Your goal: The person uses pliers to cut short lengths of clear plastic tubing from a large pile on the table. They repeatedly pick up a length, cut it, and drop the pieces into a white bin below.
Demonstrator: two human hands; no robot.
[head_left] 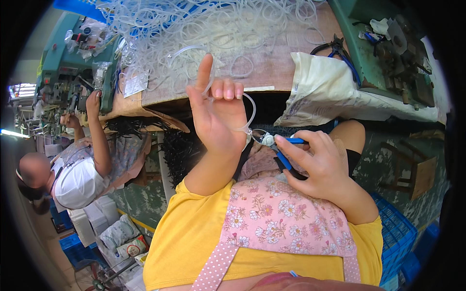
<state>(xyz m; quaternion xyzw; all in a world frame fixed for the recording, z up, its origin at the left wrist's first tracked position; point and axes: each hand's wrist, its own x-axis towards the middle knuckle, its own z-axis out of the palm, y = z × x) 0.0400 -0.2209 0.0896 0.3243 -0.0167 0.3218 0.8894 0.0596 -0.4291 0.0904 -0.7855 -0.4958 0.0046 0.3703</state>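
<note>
Clear tube loops from the left hand, whose curled fingers pinch it, down to blue-handled cutters gripped tight in the right hand, just below the table heaped with more tubes.

A small assembly workshop: wooden workbench heaped with clear tubing, green bench machines, another seated worker.

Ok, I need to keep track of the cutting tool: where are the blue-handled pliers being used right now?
In the head view, the blue-handled pliers sit in the right hand, right of centre, their tip at the clear tube held by the raised left hand.
</note>
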